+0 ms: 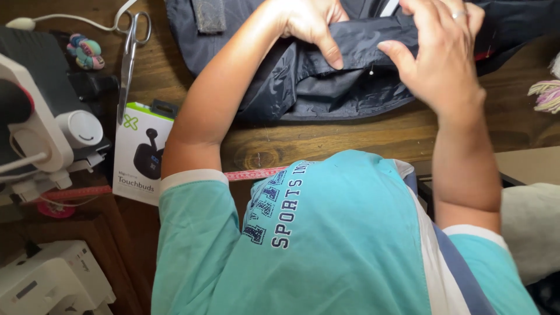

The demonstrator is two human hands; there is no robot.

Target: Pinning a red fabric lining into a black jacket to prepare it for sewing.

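A dark navy garment (pixel 326 81) of thin shiny fabric lies bunched on the wooden table (pixel 361 131). My left hand (pixel 309 23) pinches a fold of it between thumb and fingers. My right hand (pixel 437 52), with a ring on one finger, grips the same fold a little to the right. A small pin head (pixel 371 72) shows in the fabric between the two hands. My teal shirt (pixel 338 239) fills the lower part of the view.
Scissors (pixel 128 58) lie at the left of the table, beside a white earbud box (pixel 142 153). A sewing machine (pixel 35 116) stands far left, another white machine (pixel 52 280) below it. A pink measuring tape (pixel 256 173) crosses the table edge. Yarn (pixel 545 95) lies far right.
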